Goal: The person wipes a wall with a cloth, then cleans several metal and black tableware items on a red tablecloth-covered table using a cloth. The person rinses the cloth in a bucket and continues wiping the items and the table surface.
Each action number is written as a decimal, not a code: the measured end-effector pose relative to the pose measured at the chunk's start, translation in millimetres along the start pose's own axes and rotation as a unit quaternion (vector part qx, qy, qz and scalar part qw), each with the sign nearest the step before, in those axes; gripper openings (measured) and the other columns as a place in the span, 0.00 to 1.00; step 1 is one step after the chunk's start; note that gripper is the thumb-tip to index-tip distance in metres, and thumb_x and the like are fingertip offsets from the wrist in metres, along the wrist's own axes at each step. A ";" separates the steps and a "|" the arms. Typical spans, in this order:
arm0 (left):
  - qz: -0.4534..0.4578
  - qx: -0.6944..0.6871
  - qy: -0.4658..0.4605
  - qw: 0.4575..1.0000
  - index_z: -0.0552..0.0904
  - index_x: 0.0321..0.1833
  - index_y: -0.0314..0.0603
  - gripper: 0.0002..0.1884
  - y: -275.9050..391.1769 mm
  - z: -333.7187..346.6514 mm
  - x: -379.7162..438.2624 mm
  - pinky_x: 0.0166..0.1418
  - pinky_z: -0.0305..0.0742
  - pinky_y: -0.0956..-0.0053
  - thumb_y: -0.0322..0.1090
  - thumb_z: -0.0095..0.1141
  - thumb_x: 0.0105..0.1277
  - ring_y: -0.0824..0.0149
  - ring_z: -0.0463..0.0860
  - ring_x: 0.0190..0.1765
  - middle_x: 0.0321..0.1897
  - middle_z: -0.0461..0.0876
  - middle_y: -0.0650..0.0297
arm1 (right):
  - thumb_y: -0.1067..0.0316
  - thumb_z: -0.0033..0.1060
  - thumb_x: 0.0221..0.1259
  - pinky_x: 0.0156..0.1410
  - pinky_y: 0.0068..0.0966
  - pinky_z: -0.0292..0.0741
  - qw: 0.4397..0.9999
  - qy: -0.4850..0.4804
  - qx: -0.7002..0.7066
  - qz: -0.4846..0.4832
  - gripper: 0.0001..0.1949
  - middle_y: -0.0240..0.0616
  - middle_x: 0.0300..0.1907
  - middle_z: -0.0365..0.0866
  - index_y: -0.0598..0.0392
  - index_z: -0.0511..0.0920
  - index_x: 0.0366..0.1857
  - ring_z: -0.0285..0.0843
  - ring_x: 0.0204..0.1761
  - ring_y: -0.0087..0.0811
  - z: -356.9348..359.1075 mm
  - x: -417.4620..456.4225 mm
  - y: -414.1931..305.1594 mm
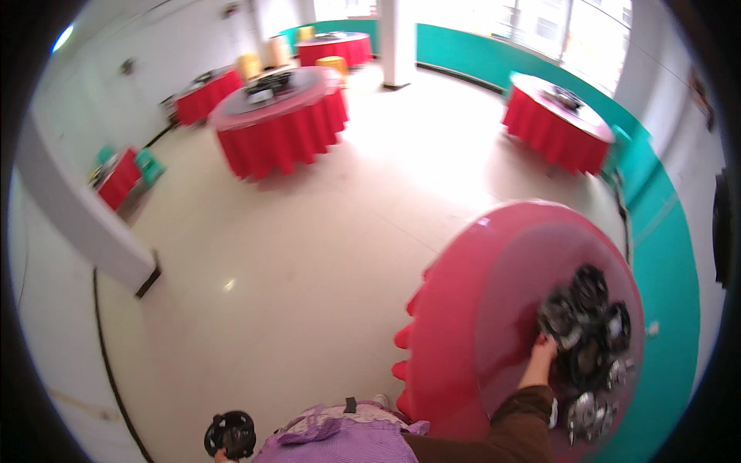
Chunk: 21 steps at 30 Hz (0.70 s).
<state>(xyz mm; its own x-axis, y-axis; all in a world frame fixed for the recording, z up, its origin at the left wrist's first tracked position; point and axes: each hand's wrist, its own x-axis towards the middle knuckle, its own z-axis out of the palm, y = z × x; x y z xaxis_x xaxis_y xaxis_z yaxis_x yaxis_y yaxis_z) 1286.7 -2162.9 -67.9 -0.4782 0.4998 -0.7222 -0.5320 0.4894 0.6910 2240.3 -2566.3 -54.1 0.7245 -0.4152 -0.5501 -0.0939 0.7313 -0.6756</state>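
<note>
At the bottom left, my left hand grips a round black metal stand by its near edge, held out over the floor. On the right, my right hand reaches over a round table with a red cloth and a dark turntable. Its fingers touch the near edge of a dark round metal piece; blur hides whether they close on it. Beside it cluster several more black round pieces, and nearer to me lie shiny silver metal parts.
Other tables with red cloths stand across the room: a large round table ahead to the left, another table by the windows. A white pillar rises at the back, another pillar at left. Green stools stand by a far-left table.
</note>
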 end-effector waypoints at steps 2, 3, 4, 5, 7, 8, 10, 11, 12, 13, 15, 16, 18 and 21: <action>0.035 0.006 0.108 0.994 0.76 0.42 0.28 0.17 9.7 -34.0 -0.8 0.45 0.83 0.52 0.27 0.50 0.47 0.48 0.82 0.42 0.43 0.80 0.48 | 0.76 0.55 0.56 0.30 0.25 0.83 0.998 0.052 -0.010 0.025 0.09 0.42 0.36 0.80 0.61 0.75 0.41 0.81 0.31 0.37 14.3 -29.0 13.9; 0.049 0.058 0.192 0.979 0.75 0.42 0.26 0.17 -5.4 -16.3 -3.7 0.43 0.82 0.49 0.26 0.49 0.47 0.46 0.82 0.41 0.43 0.79 0.46 | 0.70 0.57 0.60 0.26 0.21 0.79 0.996 0.066 -0.053 -0.004 0.08 0.43 0.34 0.81 0.61 0.76 0.40 0.81 0.30 0.33 8.4 -11.2 -1.7; 0.046 0.001 0.195 0.980 0.75 0.42 0.26 0.17 -10.6 -14.0 -10.3 0.43 0.82 0.49 0.25 0.49 0.47 0.47 0.82 0.41 0.43 0.79 0.46 | 0.68 0.57 0.61 0.25 0.19 0.77 0.996 0.061 -0.063 -0.006 0.07 0.41 0.32 0.81 0.58 0.77 0.39 0.80 0.28 0.31 6.5 -9.4 -2.4; 0.046 -0.057 0.199 0.977 0.75 0.42 0.27 0.17 -15.5 -18.7 -14.8 0.43 0.82 0.49 0.24 0.49 0.47 0.47 0.82 0.40 0.43 0.79 0.46 | 0.66 0.56 0.63 0.24 0.19 0.77 0.995 0.061 -0.074 -0.007 0.07 0.40 0.30 0.82 0.57 0.77 0.39 0.80 0.27 0.30 7.1 -8.5 -1.3; 0.022 -0.064 0.234 0.970 0.75 0.44 0.27 0.18 -11.6 -30.7 -7.6 0.43 0.82 0.50 0.23 0.51 0.47 0.47 0.82 0.40 0.44 0.79 0.45 | 0.57 0.52 0.66 0.24 0.18 0.75 0.997 0.024 -0.073 0.006 0.14 0.39 0.31 0.83 0.57 0.75 0.43 0.79 0.26 0.28 1.2 -7.3 7.9; 0.014 -0.066 0.253 0.965 0.76 0.45 0.27 0.18 -3.5 -41.2 -4.5 0.43 0.81 0.51 0.22 0.52 0.47 0.47 0.82 0.40 0.44 0.79 0.45 | 0.56 0.50 0.66 0.24 0.18 0.76 0.994 0.045 -0.095 0.008 0.14 0.39 0.32 0.83 0.57 0.75 0.42 0.79 0.26 0.28 5.2 -28.6 14.4; 0.024 0.011 0.287 0.958 0.77 0.45 0.28 0.18 9.4 -56.9 -0.8 0.43 0.81 0.51 0.21 0.53 0.47 0.47 0.82 0.40 0.44 0.79 0.45 | 0.53 0.47 0.67 0.25 0.17 0.77 0.991 0.082 -0.104 0.010 0.17 0.38 0.33 0.84 0.57 0.75 0.43 0.80 0.27 0.27 9.6 -69.7 31.1; 0.022 0.052 0.298 0.953 0.77 0.45 0.28 0.19 8.2 -58.4 1.9 0.43 0.81 0.51 0.21 0.54 0.47 0.47 0.82 0.40 0.44 0.79 0.45 | 0.52 0.46 0.68 0.26 0.17 0.77 0.991 0.096 -0.089 0.006 0.18 0.38 0.33 0.84 0.58 0.75 0.44 0.80 0.27 0.26 10.3 -80.4 36.0; -0.001 0.023 0.306 0.952 0.79 0.44 0.30 0.17 -3.4 -33.0 -5.9 0.43 0.80 0.51 0.21 0.56 0.48 0.47 0.82 0.40 0.45 0.80 0.45 | 0.51 0.44 0.68 0.26 0.16 0.76 0.992 0.104 -0.066 -0.020 0.20 0.36 0.31 0.84 0.58 0.74 0.47 0.81 0.28 0.26 8.4 -77.1 34.9; -0.056 0.014 0.314 0.948 0.79 0.44 0.30 0.16 -1.7 8.5 -26.7 0.43 0.80 0.51 0.21 0.56 0.49 0.47 0.82 0.40 0.45 0.80 0.46 | 0.52 0.44 0.68 0.26 0.16 0.74 0.992 0.065 -0.101 -0.039 0.17 0.34 0.31 0.84 0.56 0.76 0.44 0.81 0.30 0.25 1.3 -67.5 27.3; -0.097 -0.009 0.344 0.934 0.79 0.44 0.30 0.16 32.5 41.4 -64.3 0.43 0.80 0.51 0.22 0.56 0.49 0.47 0.82 0.41 0.46 0.80 0.45 | 0.58 0.44 0.64 0.27 0.19 0.69 0.988 0.008 -0.155 -0.027 0.12 0.29 0.32 0.82 0.48 0.80 0.31 0.79 0.33 0.22 5.1 -110.1 59.8; -0.085 -0.013 0.350 0.933 0.79 0.44 0.30 0.16 39.0 33.9 -58.6 0.43 0.80 0.51 0.21 0.56 0.49 0.46 0.82 0.42 0.46 0.79 0.45 | 0.59 0.44 0.64 0.27 0.19 0.68 0.979 -0.028 -0.204 0.002 0.11 0.29 0.31 0.82 0.48 0.79 0.33 0.78 0.31 0.22 15.2 -152.1 84.5; -0.067 -0.003 0.343 0.937 0.78 0.45 0.30 0.17 36.0 35.9 -27.7 0.44 0.80 0.51 0.21 0.56 0.49 0.46 0.81 0.43 0.47 0.79 0.45 | 0.63 0.44 0.63 0.25 0.19 0.67 0.963 -0.092 -0.253 0.022 0.08 0.28 0.31 0.80 0.48 0.76 0.38 0.76 0.30 0.23 26.4 -216.7 129.5; -0.055 0.016 0.315 0.947 0.78 0.46 0.29 0.18 23.0 61.1 26.1 0.45 0.79 0.50 0.20 0.56 0.49 0.45 0.81 0.44 0.48 0.78 0.44 | 0.68 0.43 0.62 0.24 0.20 0.67 0.916 -0.221 -0.332 0.043 0.11 0.32 0.32 0.80 0.49 0.70 0.47 0.76 0.28 0.24 31.3 -314.6 198.1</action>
<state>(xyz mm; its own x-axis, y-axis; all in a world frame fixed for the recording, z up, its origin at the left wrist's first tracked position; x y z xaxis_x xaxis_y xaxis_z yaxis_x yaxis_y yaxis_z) 1304.7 -2094.9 -68.9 -0.7483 -0.0769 -0.6589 -0.5867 0.5404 0.6032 2015.2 -2273.8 0.5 0.8868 -0.0034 -0.4622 -0.4523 0.1998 -0.8692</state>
